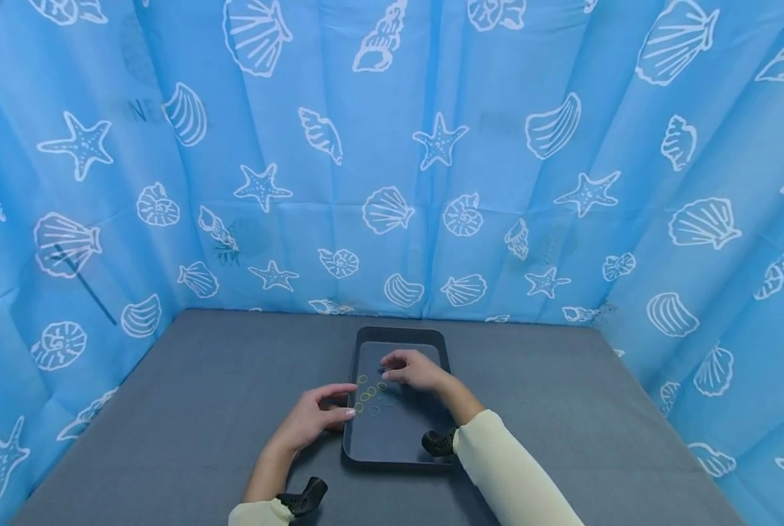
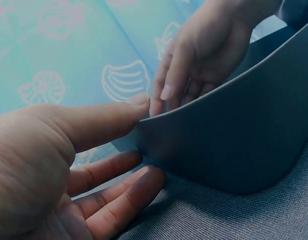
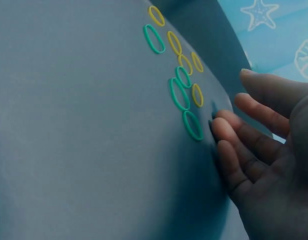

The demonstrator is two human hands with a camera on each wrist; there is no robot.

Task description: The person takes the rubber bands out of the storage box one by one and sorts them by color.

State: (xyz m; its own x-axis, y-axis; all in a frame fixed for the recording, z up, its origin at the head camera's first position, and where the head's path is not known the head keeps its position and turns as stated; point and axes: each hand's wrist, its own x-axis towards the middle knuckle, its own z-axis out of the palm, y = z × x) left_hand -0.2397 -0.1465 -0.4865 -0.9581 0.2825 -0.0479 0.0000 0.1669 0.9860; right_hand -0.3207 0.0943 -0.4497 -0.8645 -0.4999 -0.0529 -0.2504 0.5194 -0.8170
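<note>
A dark rectangular tray [image 1: 401, 451] lies on the table, with several small yellow rubber bands [image 3: 193, 94] and green rubber bands [image 3: 171, 89] scattered flat on its floor near the left side. At the tray's left wall is my left hand [image 1: 313, 418]. Its thumb rests at the rim in the left wrist view, and the other fingers extend along the outside of the wall. My right hand [image 1: 416, 370] hovers inside the tray toward its far half, beside the bands. Its fingers are loosely bent, thumb apart, and no band shows between them.
A grey cloth-covered table [image 1: 549, 394] surrounds the tray. Blue curtains [image 1: 392, 161] printed with white shells and starfish stand behind it and on both sides. Black wrist devices [image 1: 439, 443] are worn at both cream sleeves.
</note>
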